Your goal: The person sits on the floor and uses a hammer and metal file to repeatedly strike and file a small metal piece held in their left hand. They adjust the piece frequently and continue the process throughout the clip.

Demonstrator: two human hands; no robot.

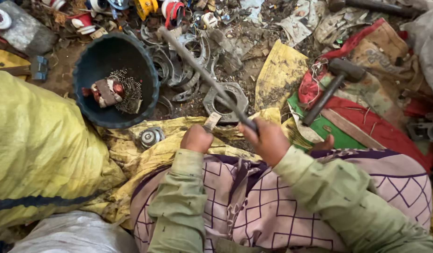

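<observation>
A: Down on the ground here, right hand (268,140) clamped round the near end of a long metal rod (202,77), which slants up and away over the scrap.

B: And the left hand (196,138)?

A: Fist closed on a small flat metal piece (212,121), held just by the knee. Right beyond it lies a flat steel ring (226,100), under the rod's line. I can't tell whether the rod touches it.

B: How far along, would you say?

A: Judging by the bucket (114,79), some way in. There are small steel balls (127,86) heaped in it, with a reddish lump (105,91) on top. A round bearing (151,137) sits whole on the yellow cloth (132,150), and a tangle of curved steel parts (179,61) lies behind the ring. So plenty appears left.

B: Hammer in play?

A: No, the hammer (331,86) lies untouched to the right, head up, handle pointing back toward the lap.

B: Any packaging?

A: Sacks, mostly. A yellow sack (33,150) bulks large at the left. A crumpled yellow one (279,75) lies flat beyond the ring. To the right a red and green sack (366,117) carries faded print, too creased to read. Torn grey paper (301,21) sits at the top, and small red and white round casings (172,9) line the far edge.
</observation>
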